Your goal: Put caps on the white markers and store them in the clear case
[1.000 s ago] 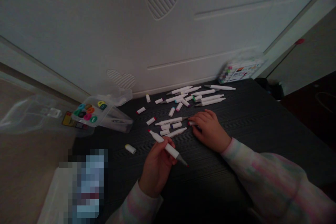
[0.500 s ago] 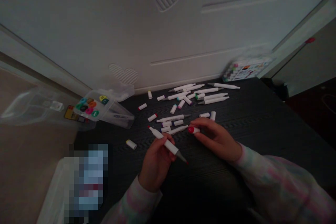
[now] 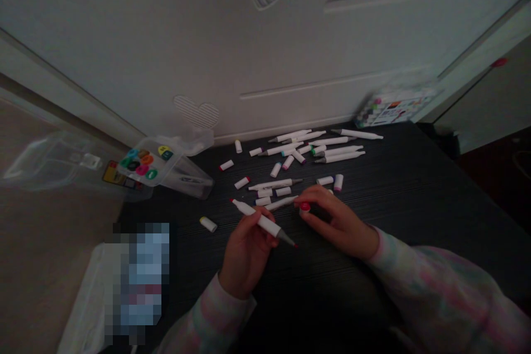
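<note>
My left hand grips a white marker around its middle; the marker lies slanted, with an uncapped grey nib end pointing down to the right. My right hand pinches a small white cap with a red end just right of the marker's nib. Both hands hover over a dark wood-grain tabletop. Several loose white caps and an uncapped marker lie just beyond my fingers.
Several white markers lie in a row near the white wall. A clear tub with coloured marker ends lies tipped at the left. A marker box stands at the back right. One yellow-ended cap lies alone at the left.
My right hand picked a red-ended cap from the scattered caps and drew it back toward the marker's nib. The left hand kept its hold on the marker, shifting slightly.
</note>
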`<state>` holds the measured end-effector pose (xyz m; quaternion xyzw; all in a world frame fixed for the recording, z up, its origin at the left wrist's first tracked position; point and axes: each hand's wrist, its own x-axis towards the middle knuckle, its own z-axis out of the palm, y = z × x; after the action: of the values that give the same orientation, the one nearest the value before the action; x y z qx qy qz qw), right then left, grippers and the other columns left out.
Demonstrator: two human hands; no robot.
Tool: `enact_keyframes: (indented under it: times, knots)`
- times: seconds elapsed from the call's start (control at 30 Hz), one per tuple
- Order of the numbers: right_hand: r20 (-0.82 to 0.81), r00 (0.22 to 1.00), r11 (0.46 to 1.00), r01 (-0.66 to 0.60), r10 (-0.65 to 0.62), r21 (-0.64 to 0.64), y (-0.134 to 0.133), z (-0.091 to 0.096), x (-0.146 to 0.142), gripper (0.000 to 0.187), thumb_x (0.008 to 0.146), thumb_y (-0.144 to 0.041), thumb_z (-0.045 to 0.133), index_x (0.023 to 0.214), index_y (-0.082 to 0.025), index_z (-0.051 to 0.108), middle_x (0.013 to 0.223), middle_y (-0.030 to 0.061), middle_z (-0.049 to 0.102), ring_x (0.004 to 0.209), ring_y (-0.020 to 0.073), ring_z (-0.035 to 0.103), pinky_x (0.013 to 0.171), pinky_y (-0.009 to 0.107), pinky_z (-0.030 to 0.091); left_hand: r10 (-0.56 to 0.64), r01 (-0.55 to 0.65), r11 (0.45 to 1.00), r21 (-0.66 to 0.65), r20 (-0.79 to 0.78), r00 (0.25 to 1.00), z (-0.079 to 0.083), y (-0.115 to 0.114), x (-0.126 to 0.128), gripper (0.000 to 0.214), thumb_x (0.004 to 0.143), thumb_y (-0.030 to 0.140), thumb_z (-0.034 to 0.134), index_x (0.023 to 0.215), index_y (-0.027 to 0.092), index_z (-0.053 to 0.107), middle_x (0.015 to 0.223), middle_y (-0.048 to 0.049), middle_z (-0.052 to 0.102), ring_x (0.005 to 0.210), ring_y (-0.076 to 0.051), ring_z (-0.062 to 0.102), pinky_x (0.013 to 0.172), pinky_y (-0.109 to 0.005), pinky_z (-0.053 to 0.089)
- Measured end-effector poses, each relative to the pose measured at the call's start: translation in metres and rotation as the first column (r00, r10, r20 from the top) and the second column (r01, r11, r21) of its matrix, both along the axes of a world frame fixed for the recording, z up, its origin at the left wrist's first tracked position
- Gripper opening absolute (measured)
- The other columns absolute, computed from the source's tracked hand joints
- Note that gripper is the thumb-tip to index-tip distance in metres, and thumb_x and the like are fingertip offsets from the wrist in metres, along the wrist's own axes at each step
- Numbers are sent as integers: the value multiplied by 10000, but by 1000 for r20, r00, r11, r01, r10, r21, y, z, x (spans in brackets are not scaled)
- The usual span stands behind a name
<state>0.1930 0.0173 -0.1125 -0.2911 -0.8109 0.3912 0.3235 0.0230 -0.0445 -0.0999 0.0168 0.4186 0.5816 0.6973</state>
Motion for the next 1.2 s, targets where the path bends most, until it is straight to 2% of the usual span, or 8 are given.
enact_keyframes:
  times: [0.07, 0.13, 0.27, 0.4, 0.5, 0.6, 0.93, 1.2]
  knots:
    - [-4, 1000, 998, 23, -23, -62, 0, 1, -1, 205, 796, -190, 505, 1001, -203, 509, 914, 56, 529, 867, 157, 507, 773, 310, 438, 27, -27, 999, 19, 0, 1000, -1, 0, 0, 110, 752, 156, 502, 691, 109, 580, 638, -10, 541, 522, -74, 501, 448, -166, 440]
    - [-23, 998, 981, 60, -66, -187, -1, 1, -2, 180, 784, -218, 529, 963, -203, 523, 855, 38, 527, 790, 143, 509, 698, 282, 439, 65, -65, 998, 27, 8, 998, -1, 0, 0, 101, 744, 143, 507, 687, 111, 584, 639, -8, 551, 527, -76, 511, 461, -171, 455]
    - [-158, 971, 857, 73, -177, -509, -1, 2, -3, 158, 751, -255, 577, 890, -196, 530, 745, 2, 521, 668, 107, 511, 589, 227, 423, 119, -120, 993, 20, 38, 992, 0, 0, 0, 92, 729, 126, 511, 695, 113, 595, 650, -12, 584, 512, -74, 527, 467, -175, 474]
    - [-316, 926, 757, -52, -208, -651, -1, -2, -4, 127, 736, -243, 602, 827, -198, 526, 733, -17, 544, 630, 72, 513, 587, 190, 424, 138, -139, 990, 20, 36, 990, 1, 1, -1, 117, 738, 114, 490, 706, 117, 602, 677, -22, 613, 520, -79, 548, 475, -184, 488]
    - [-379, 906, 729, -130, -188, -672, -1, -3, -5, 118, 730, -230, 615, 802, -197, 528, 732, -25, 542, 625, 57, 511, 596, 178, 421, 157, -157, 988, -5, 21, 987, 1, 2, -1, 130, 744, 104, 473, 708, 123, 597, 678, -26, 621, 535, -89, 563, 485, -192, 494]
    - [-401, 900, 728, -159, -170, -667, -3, -3, -7, 117, 726, -199, 619, 797, -195, 526, 744, -25, 546, 640, 56, 518, 612, 182, 418, 171, -171, 985, -17, 8, 985, 0, 1, -2, 132, 745, 101, 467, 710, 125, 592, 665, -26, 619, 540, -95, 568, 492, -197, 496]
    - [-356, 921, 759, -119, -156, -640, -8, -4, -11, 143, 706, -126, 616, 772, -182, 503, 793, -18, 526, 709, 64, 501, 655, 201, 391, 119, -119, 993, 17, -22, 993, -3, 1, -1, 119, 746, 112, 485, 718, 115, 601, 704, -26, 609, 580, -91, 566, 513, -195, 504]
    - [-303, 946, 794, -100, -110, -600, -10, -7, -12, 122, 724, -133, 596, 776, -188, 502, 805, -10, 519, 758, 86, 498, 692, 225, 388, 14, -8, 997, 76, -78, 997, -2, -2, 2, 64, 697, 139, 570, 748, 126, 608, 757, -21, 597, 638, -100, 565, 527, -193, 503]
